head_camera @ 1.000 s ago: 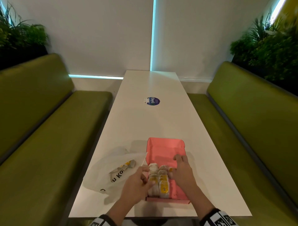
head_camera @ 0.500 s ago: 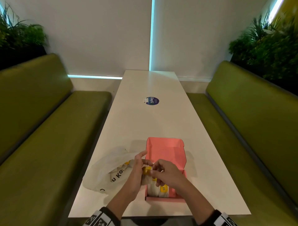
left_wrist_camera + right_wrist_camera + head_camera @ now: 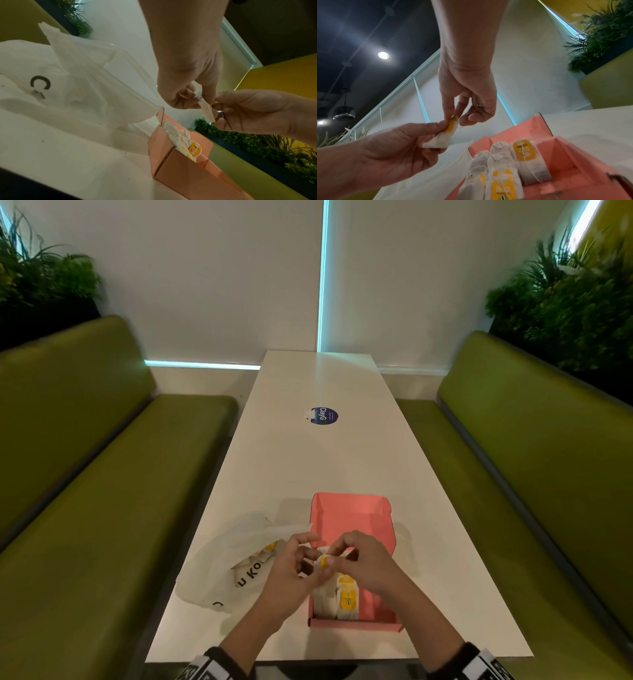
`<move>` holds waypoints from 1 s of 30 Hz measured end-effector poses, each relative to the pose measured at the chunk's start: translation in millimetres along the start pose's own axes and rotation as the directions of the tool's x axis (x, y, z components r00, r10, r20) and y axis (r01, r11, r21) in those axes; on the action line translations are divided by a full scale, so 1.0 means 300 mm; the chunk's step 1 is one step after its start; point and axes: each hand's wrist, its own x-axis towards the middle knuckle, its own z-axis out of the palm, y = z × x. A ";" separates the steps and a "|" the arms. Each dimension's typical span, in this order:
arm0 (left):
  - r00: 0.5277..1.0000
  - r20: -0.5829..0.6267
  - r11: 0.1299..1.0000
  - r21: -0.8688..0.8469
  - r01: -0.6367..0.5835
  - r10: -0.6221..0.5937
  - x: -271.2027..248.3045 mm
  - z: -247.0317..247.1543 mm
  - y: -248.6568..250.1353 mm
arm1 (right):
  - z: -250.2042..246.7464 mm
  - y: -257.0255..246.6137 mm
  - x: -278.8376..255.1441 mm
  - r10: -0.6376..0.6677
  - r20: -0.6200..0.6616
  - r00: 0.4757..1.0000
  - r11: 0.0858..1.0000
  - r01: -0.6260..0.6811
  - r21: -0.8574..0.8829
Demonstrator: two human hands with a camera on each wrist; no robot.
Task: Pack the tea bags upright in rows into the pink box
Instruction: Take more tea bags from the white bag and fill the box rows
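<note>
nearby, white plastic bag (image 3: 222, 570) just left of pink box (image 3: 352, 508)

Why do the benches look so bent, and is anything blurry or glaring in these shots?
Head view: the wide lens bows the green benches outward. Right wrist view: a ceiling lamp flares with streaks, and the nearest tea bags are soft. Left wrist view: the pink box looks dull orange.

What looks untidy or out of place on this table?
The round blue sticker on the white table has a torn, peeling left edge. The packed tea bags look crumpled, but stand upright inside the pink box.
</note>
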 end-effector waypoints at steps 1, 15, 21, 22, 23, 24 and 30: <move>1.000 0.005 1.000 0.014 -0.006 0.006 0.000 0.000 -0.003 | -0.006 -0.001 0.001 -0.011 0.005 1.000 0.999 0.012 -0.038; 0.995 -0.055 0.982 0.175 -0.071 0.082 -0.001 -0.010 -0.009 | -0.055 -0.004 0.015 -0.057 -0.295 0.954 0.991 0.018 -0.135; 0.987 -0.129 0.990 0.120 -0.078 0.093 -0.001 -0.008 0.009 | -0.070 -0.010 -0.015 0.012 0.261 0.965 0.948 0.072 -0.309; 0.986 -0.131 0.989 0.120 -0.085 0.101 -0.001 -0.006 0.012 | -0.064 0.014 -0.001 0.001 0.129 0.992 0.939 0.044 -0.342; 0.985 -0.135 0.989 0.120 -0.091 0.107 -0.002 -0.003 0.014 | -0.061 0.026 0.010 -0.066 -0.098 0.993 0.924 0.024 -0.383; 0.984 -0.142 0.989 0.117 -0.094 0.110 -0.002 -0.001 0.016 | -0.062 0.024 0.014 -0.117 -0.255 0.960 0.910 0.001 -0.415; 0.985 -0.125 0.986 0.124 -0.107 0.123 0.005 -0.001 -0.002 | -0.076 0.009 -0.011 -0.052 0.297 0.954 0.870 0.189 -0.455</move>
